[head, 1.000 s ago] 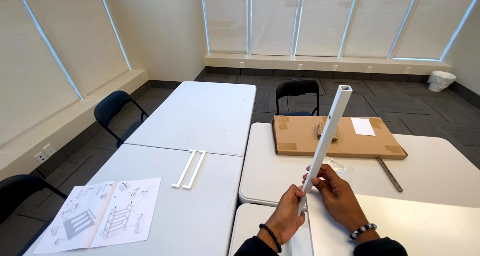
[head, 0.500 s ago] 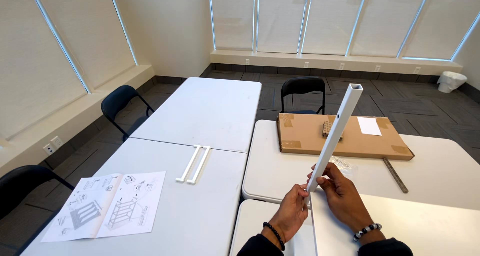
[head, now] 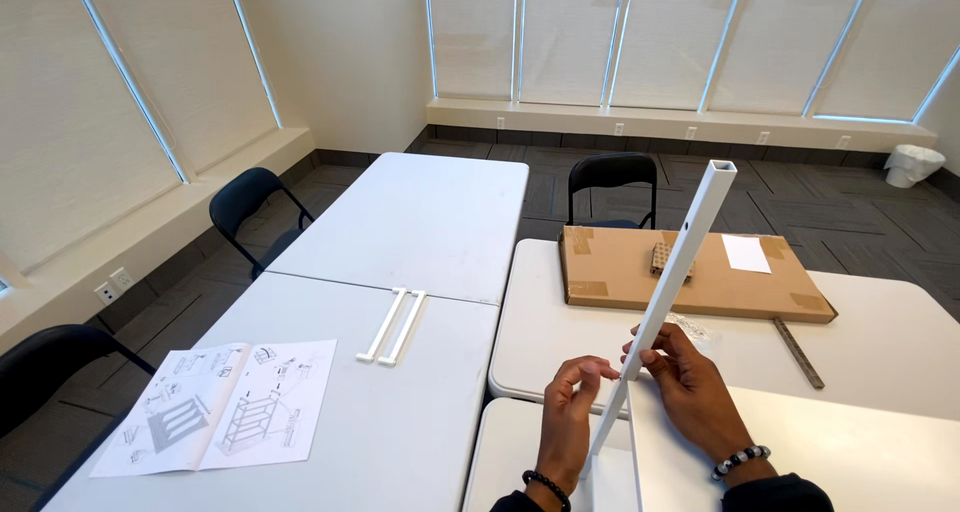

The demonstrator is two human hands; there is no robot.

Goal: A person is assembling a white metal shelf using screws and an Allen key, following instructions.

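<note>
Both hands on long white square metal tube (head: 672,282), tilted up twd upper right.
R hand (head: 690,387) fingers wrapped round it; L hand (head: 568,412) fingers pinch it lower, over white counter (head: 400,432).

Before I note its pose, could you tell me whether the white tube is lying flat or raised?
Raised and tilted: the white tube slants up-right from both hands.

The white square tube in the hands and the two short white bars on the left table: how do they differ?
The white square tube is long; the two short white bars are much shorter. The tube stands tilted, held by the left hand and right hand; the bars lie flat, side by side, untouched on the left table. Both are white and straight.
</note>
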